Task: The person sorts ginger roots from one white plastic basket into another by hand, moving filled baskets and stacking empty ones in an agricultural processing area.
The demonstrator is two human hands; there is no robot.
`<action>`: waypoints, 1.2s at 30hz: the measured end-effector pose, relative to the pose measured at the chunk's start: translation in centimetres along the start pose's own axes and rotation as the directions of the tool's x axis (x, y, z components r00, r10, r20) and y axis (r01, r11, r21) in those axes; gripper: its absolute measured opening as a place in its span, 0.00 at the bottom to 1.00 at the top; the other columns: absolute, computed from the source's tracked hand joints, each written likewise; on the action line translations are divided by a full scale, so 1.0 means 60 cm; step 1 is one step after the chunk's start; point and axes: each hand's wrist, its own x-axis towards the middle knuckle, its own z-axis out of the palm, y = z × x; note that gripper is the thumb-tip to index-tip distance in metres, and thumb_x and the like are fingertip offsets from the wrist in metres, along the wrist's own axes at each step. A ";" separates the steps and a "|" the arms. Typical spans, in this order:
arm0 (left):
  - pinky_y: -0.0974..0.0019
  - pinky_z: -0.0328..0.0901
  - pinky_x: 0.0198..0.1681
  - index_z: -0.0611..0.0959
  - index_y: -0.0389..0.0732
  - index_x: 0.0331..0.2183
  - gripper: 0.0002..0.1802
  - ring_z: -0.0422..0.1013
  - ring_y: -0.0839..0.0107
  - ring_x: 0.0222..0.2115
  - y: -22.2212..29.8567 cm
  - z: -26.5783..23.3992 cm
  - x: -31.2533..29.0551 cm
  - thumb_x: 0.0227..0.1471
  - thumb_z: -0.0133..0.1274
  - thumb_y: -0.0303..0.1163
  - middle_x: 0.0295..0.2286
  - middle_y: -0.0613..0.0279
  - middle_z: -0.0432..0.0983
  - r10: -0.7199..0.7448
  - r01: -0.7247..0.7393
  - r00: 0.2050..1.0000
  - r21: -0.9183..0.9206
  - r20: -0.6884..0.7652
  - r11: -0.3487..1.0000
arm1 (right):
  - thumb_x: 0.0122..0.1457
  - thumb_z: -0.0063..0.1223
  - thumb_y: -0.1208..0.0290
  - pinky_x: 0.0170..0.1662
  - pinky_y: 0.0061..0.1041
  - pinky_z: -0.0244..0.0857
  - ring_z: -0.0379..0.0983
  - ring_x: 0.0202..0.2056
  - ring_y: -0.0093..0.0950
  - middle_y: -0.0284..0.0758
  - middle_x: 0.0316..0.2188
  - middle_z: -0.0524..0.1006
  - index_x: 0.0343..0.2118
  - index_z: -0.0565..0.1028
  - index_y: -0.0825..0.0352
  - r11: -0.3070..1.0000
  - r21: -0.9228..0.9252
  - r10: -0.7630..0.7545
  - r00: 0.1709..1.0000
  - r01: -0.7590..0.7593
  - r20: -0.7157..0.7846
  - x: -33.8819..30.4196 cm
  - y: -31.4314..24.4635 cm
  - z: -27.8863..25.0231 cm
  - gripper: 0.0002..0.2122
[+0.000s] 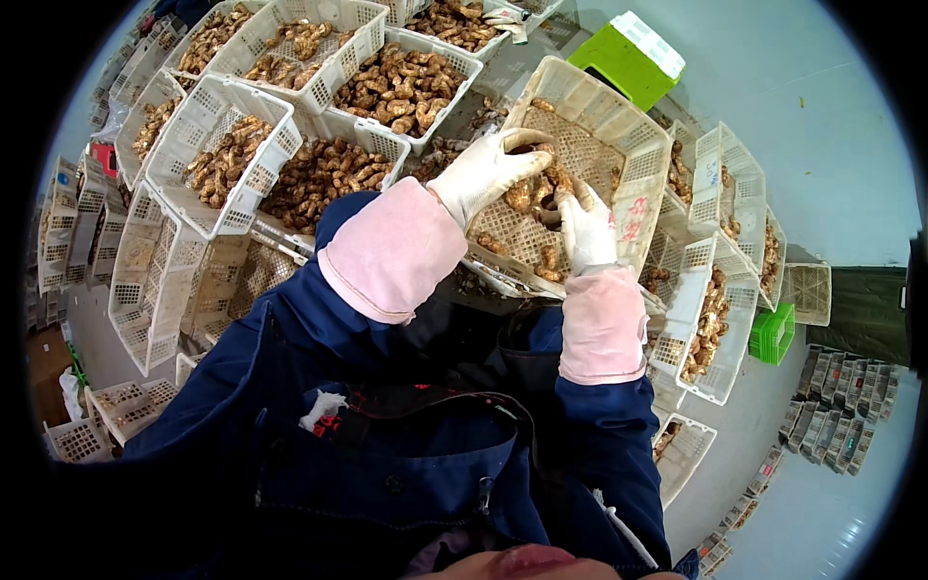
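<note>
My left hand [491, 174], in a white glove with a pink cuff, has its fingers curled over a knobby brown root [527, 196] that looks like ginger. From the other side my right hand [586, 226], gloved the same way, grips the root's right part. The fingertips are partly hidden, so I cannot make out whether this is one root or a small cluster. Both hands are above a dirty white plastic crate [645, 164] with a mesh bottom. A few small roots [549, 264] lie inside it.
White crates full of brown roots [401, 89] stand at the upper left, one crate [274, 172] tilted on others. More crates [725, 193] line the right side. A green stool [619, 63] is beyond my crate, and green baskets [771, 334] sit at the right. A glove [507, 21] lies at the top.
</note>
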 end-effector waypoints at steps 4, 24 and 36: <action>0.73 0.65 0.46 0.77 0.34 0.49 0.20 0.70 0.78 0.42 0.006 -0.002 0.001 0.56 0.56 0.33 0.42 0.63 0.75 0.067 -0.061 0.998 0.272 -0.014 0.960 | 0.61 0.48 0.71 0.44 0.24 0.68 0.76 0.38 0.28 0.41 0.40 0.78 0.55 0.67 0.73 0.849 -0.327 -0.422 0.905 0.414 0.049 0.008 0.025 0.010 0.19; 0.74 0.67 0.45 0.75 0.34 0.50 0.23 0.71 0.78 0.42 0.006 -0.002 -0.001 0.57 0.56 0.37 0.43 0.62 0.76 0.038 -0.032 0.998 0.128 -0.042 0.991 | 0.62 0.49 0.74 0.43 0.23 0.69 0.73 0.38 0.23 0.41 0.42 0.77 0.54 0.66 0.76 0.955 -0.077 -0.291 0.954 0.286 -0.076 0.004 0.019 0.014 0.19; 0.71 0.73 0.33 0.76 0.35 0.49 0.19 0.74 0.77 0.33 0.009 0.006 -0.003 0.60 0.51 0.37 0.37 0.64 0.76 -0.033 0.027 0.995 -0.070 -0.090 0.997 | 0.63 0.44 0.62 0.26 0.22 0.66 0.70 0.21 0.24 0.34 0.24 0.75 0.41 0.74 0.72 0.917 0.381 0.084 0.990 -0.121 0.115 -0.021 -0.025 -0.003 0.16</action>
